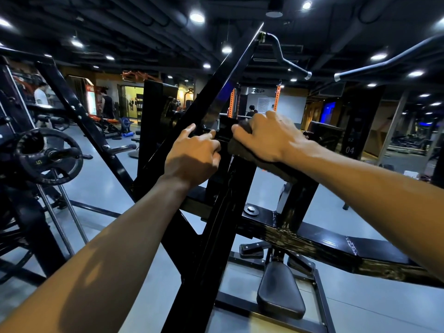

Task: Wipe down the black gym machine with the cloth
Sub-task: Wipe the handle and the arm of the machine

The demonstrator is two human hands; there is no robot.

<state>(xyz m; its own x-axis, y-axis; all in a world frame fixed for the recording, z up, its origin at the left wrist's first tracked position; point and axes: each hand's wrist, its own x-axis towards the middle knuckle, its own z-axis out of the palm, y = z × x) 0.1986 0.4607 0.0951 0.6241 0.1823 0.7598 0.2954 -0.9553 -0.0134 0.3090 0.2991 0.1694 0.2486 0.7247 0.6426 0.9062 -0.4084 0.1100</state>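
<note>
The black gym machine [216, 236] fills the middle of the view, with a slanted upright post and a horizontal beam running right. My left hand [192, 155] grips the post near its joint, fingers curled round the black metal. My right hand [269, 138] lies just to the right, fingers bent over a dark brownish cloth [271, 167] and pressing it onto the top of a black pad or bracket. The cloth hangs out below my wrist. Its far part is hidden under the hand.
A black seat pad [280, 289] sits low at centre right. A weight plate [50, 157] on a sleeve stands at left among black frame bars. Two curved pull handles [288, 61] hang overhead. People stand far back on the grey floor.
</note>
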